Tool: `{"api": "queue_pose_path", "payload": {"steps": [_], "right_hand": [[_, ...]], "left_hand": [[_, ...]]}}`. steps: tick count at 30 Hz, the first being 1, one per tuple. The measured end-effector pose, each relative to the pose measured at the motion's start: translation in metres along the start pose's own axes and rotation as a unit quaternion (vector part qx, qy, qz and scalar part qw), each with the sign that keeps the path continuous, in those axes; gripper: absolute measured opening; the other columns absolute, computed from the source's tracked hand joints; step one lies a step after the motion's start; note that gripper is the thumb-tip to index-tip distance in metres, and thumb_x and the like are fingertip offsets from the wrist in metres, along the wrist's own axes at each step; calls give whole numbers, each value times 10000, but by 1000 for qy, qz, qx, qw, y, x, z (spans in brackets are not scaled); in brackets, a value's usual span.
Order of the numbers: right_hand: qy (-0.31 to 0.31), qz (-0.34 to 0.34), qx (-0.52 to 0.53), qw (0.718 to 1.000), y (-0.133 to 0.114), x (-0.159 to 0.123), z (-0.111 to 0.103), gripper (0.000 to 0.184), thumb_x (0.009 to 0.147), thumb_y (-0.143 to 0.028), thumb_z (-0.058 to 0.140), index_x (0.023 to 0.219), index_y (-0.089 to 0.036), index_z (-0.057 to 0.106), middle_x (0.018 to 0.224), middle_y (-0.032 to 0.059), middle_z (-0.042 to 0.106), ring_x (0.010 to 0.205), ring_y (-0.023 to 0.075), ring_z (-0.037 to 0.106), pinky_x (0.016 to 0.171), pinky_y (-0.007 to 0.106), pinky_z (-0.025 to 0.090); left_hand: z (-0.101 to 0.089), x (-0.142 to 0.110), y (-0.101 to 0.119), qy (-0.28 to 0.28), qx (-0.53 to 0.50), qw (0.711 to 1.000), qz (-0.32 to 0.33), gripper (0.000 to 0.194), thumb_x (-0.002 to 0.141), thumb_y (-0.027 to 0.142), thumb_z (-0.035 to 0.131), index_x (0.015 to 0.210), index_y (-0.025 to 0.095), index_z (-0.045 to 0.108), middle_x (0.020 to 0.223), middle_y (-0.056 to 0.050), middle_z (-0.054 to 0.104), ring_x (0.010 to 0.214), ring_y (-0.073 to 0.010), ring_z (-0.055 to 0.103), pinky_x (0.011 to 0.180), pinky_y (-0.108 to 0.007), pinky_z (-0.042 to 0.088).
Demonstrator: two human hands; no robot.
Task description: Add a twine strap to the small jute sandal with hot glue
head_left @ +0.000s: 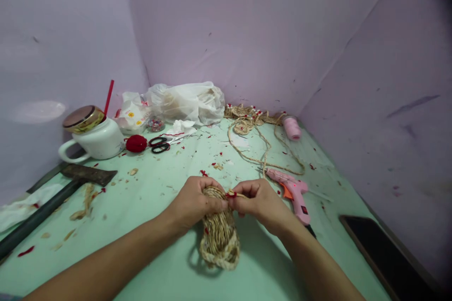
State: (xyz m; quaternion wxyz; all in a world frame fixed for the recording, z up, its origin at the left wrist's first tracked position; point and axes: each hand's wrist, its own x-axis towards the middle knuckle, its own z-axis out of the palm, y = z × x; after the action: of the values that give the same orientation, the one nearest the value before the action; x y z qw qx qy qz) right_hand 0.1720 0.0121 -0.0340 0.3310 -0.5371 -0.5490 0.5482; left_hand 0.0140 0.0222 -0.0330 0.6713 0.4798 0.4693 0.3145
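Observation:
A tan piece woven from rows of straw cord (219, 235) hangs in front of me, with a braided edge at its near end and a red fleck on its side. The fingers and thumb of my left hand (193, 204) are closed around its far end. Beside them, my right hand (260, 203) pinches a short cord end with a bit of red yarn (231, 194) at the upper right edge of the piece. My fingertips nearly meet there and partly cover that spot. A pink glue gun (292, 189) lies just right of my right hand.
Scissors (159, 145), a red yarn ball (136, 143), a white mug (100, 141) and a hammer (88, 175) are on the left. Behind lie a plastic bag (192, 103), straw cord (247, 155) and a pink thread spool (292, 128). A phone (384, 254) sits at right.

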Motion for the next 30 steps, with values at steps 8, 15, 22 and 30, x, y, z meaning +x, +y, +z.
{"api": "queue_pose_path", "payload": {"steps": [8,15,22,30], "right_hand": [[-4,6,-74,997,-5,-6,5,96,557,-189,545,474,-146,527,436,-75,345,441,51,261,409,196,196],[19,-43,-148,988,-3,-9,11,69,567,-183,477,520,-154,518,496,-48,376,480,76,314,427,208,230],[123,-85,-207,967,4,-12,28,55,582,-203,474,545,-171,499,478,-45,412,454,89,368,426,211,263],[96,-84,-114,985,8,-6,28,38,556,-205,436,541,-176,456,479,-55,378,470,82,337,428,200,256]], "left_hand": [[-1,0,-1,26,47,998,-26,130,456,142,579,582,117,603,409,35,511,401,-89,442,416,-208,345],[3,-3,1,35,73,996,-33,128,442,121,518,553,120,581,396,42,481,399,-82,411,406,-200,324],[7,-1,-2,81,103,991,-23,73,444,133,492,499,133,540,377,55,424,410,-77,374,391,-192,271],[4,0,-6,42,42,998,-5,67,444,133,494,488,132,544,377,54,430,400,-75,371,396,-192,265]]}}
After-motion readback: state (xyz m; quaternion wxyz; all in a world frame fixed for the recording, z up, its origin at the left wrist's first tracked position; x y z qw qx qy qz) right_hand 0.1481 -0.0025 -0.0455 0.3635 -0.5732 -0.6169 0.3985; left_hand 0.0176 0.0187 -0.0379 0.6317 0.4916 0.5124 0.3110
